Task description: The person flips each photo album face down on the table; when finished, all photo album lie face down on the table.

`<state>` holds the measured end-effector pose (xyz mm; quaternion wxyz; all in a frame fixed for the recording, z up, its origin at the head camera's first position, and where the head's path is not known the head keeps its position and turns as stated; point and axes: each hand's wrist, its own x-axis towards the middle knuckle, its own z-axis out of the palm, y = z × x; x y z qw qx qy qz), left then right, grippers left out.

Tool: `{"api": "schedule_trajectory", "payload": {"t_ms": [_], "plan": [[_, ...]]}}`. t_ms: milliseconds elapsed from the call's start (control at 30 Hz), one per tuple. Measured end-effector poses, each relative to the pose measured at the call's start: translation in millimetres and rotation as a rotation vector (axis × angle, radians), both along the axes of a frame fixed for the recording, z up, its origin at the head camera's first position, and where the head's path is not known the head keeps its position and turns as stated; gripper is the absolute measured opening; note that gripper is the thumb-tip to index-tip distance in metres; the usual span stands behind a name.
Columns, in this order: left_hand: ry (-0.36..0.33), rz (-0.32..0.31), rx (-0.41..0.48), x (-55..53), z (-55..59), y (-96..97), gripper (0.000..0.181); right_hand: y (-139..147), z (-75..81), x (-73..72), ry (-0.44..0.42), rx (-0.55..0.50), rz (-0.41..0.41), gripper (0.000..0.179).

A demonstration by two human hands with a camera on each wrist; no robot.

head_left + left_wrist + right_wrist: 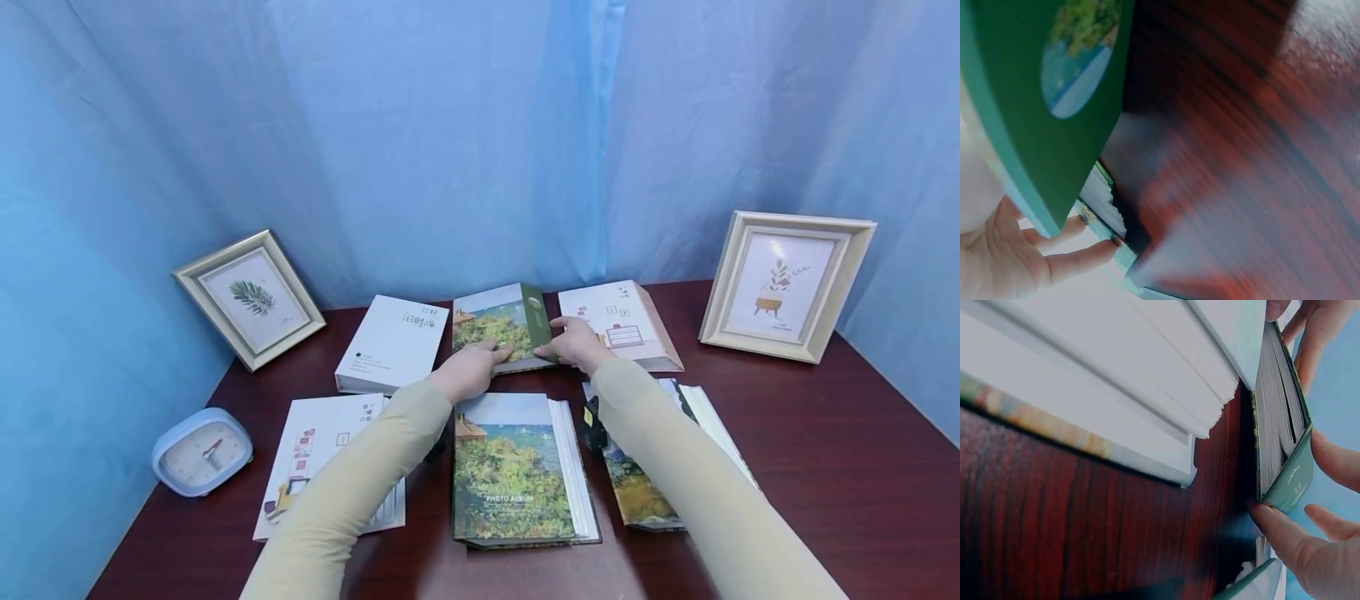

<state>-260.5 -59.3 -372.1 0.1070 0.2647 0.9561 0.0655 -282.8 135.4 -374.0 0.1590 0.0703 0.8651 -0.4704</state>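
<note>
At the back middle of the table lies a photo album (491, 321) with a painted garden-and-sea cover and a green spine (536, 321) on its right side. My left hand (471, 372) holds its front edge, fingers on the cover. My right hand (579, 343) pinches the spine end at the near right corner, thumb and fingers on either side, as the right wrist view shows beside the white page edges (1279, 406). Just in front lies a matching photo album (513, 475), its pages facing right. Its green spine (1016, 94) fills the upper left of the left wrist view.
White albums lie at back left (393, 342), back right (618, 325) and front left (318, 442). Another painted album (641, 492) lies front right, partly under my right sleeve. Picture frames stand left (251, 300) and right (787, 287); a blue clock (202, 452) sits far left.
</note>
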Motion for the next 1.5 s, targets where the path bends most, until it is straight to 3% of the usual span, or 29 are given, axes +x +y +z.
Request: {"api": "schedule_trajectory", "payload": {"t_ms": [167, 400, 800, 1033, 1233, 1500], "plan": [[-0.017, 0.008, -0.035, -0.4, 0.1, 2.1, 0.052, 1, 1.0, 0.2, 0.014, 0.038, 0.004, 0.072], [-0.016, -0.009, -0.036, -0.3, -0.4, 1.7, 0.053, 1, 4.4, 1.4, 0.06, -0.015, -0.007, 0.069], [0.003, -0.003, 0.109, 0.6, 3.6, -11.7, 0.044, -2, 12.5, 5.9, 0.052, -0.12, 0.002, 0.067], [0.075, -0.03, 0.147, 0.7, 6.2, -20.7, 0.042, -9, 18.5, 5.9, 0.074, -0.162, 0.004, 0.066], [0.095, -0.002, 0.182, -1.2, 9.1, -34.7, 0.043, -15, 20.5, 5.7, 0.095, -0.158, 0.028, 0.066], [0.146, 0.017, 0.166, -2.0, 23.1, -66.8, 0.04, -24, 29.3, 6.7, 0.108, -0.148, 0.045, 0.066]]}}
